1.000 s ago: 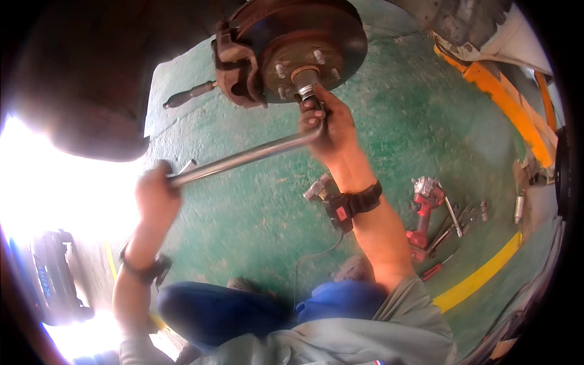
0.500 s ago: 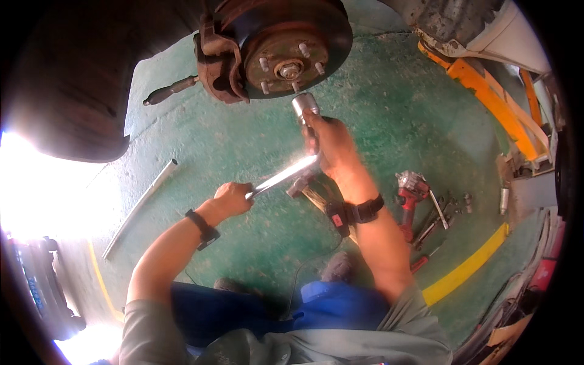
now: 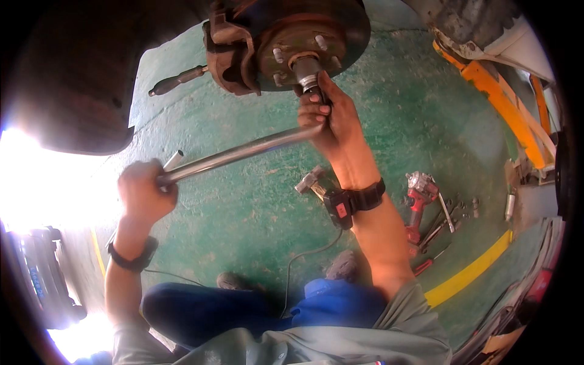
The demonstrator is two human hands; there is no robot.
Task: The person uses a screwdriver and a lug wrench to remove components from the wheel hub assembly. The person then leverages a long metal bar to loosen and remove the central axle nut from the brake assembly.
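A long metal breaker bar slants across the view between my two hands. My left hand is closed in a fist around its far-left end. My right hand wraps the bar's head, just behind a silver socket. The socket sits at the centre of the rusty wheel hub, covering the hub nut that is hidden inside or behind it. Several wheel studs stick out around the socket. Left of the brake disc is a rusty brake caliper.
A hammer lies on the green floor below my right wrist. To the right lie a red cordless impact wrench and several hand tools. A pale pipe is partly behind my left hand. An orange metal frame stands far right.
The socket has moved up from below the hub onto its centre, carried by my right hand. My left hand has swung left and up with the bar's end.
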